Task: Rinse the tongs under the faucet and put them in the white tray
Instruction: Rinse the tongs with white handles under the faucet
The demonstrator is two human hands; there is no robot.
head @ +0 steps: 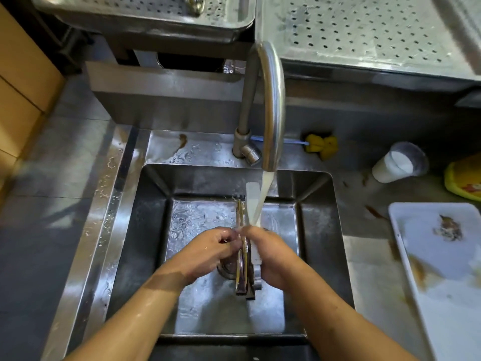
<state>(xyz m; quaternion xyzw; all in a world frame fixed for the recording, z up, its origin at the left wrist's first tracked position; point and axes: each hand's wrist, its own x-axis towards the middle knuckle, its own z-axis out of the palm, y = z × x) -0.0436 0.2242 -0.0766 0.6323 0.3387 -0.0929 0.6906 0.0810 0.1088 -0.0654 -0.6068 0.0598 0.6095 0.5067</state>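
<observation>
Tongs (246, 246) are held over the middle of the sink (145, 230), lengthwise, with their tips pointing away toward the faucet (272, 100) and their hinged end toward the person. Both hands grip them about midway along. The left hand (210, 252) comes in from the left, its fingers (229, 237) curled and pinched on the metal arm of the tongs. The right hand (270, 256) wraps around from the right, its fingers clenched on the arm with the pale, flat tip. That pale tip sticks up and away, right under the spout. Water (263, 196) runs from the faucet and falls slantwise onto the tongs just ahead of the right hand. Both hands and forearms are wet, and drops lie on the sink floor.

On the worktop (364, 269) to the right of the sink lies the white tray (442, 282), well apart from the tongs, smeared with brown residue. Beyond it stands a cup (395, 165) with white contents, and a yellow sponge (321, 145) lies behind the faucet's base.
</observation>
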